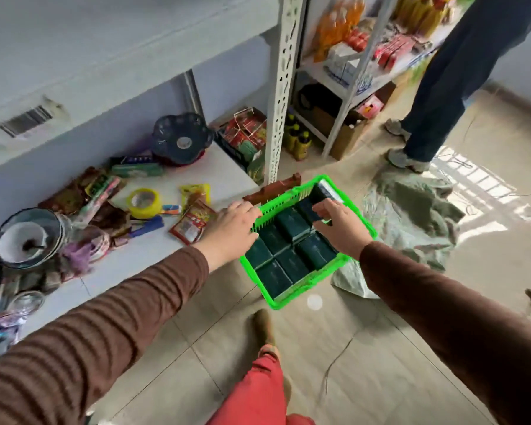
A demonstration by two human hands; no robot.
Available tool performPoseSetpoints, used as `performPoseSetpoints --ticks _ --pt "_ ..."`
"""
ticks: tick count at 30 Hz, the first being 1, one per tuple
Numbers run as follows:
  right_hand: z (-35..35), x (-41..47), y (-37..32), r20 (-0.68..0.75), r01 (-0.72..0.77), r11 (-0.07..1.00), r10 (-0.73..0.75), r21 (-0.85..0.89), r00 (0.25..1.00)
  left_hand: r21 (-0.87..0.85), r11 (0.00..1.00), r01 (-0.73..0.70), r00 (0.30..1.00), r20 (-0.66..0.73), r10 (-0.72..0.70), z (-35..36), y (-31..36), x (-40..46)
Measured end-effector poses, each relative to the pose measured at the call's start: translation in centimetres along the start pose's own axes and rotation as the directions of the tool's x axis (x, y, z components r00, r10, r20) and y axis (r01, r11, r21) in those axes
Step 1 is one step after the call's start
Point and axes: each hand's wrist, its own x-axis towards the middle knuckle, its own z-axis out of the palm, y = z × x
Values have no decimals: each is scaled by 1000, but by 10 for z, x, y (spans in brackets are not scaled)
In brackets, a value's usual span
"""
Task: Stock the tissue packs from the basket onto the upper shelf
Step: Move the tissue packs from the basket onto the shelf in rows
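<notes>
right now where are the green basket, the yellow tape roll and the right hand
green plastic basket (pixel 292 303): head view, near rim
yellow tape roll (pixel 149 207): head view, outer side
right hand (pixel 341 228): head view, back of hand

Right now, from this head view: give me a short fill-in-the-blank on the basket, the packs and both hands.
1. The tissue packs lie inside a ____ plastic basket.
2. The right hand grips one pack at the basket's ____ end.
3. The left hand rests on the basket's ____ rim.
4. The roll of yellow tape lies on the ____ shelf.

Missing words: green; far; left; lower
</notes>
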Motion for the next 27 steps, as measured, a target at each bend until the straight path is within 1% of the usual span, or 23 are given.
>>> performPoseSetpoints --ticks 2,5,8,10,11,14,16,19,22,24,27 --pt "22 16 37 34 -104 995 104 -1 994 -13 1000 13 997 75 -12 35 -1 35" --pt "60 43 87 99 -255 967 254 -4 962 -53 998 37 981 191 -26 87 -4 87" --pt "100 65 130 160 -350 934 357 -74 920 -39 997 62 959 278 -48 139 -7 134" --pt "125 76 154 174 -386 909 410 -155 895 -20 995 101 942 324 -89 174 -8 164" --pt "138 82 166 176 -389 896 427 -213 887 -18 991 131 932 344 -117 190 -10 178" --pt "176 100 195 182 -323 863 415 -390 891 -24 976 216 911 364 -193 235 -17 217" --pt "201 111 211 192 -296 839 418 -456 888 -6 977 213 920 339 -198 265 -21 240" --pt "232 122 227 190 -302 810 444 -502 876 56 988 147 948 276 -157 303 -26 268" --pt "255 129 239 191 -279 798 435 -535 880 103 991 88 959 259 -113 331 -29 284" --pt "264 130 242 220 -248 795 427 -553 877 116 991 72 957 273 -101 346 -29 283" --pt "269 128 246 318 -207 818 423 -536 848 100 993 69 940 327 -98 358 -26 275"
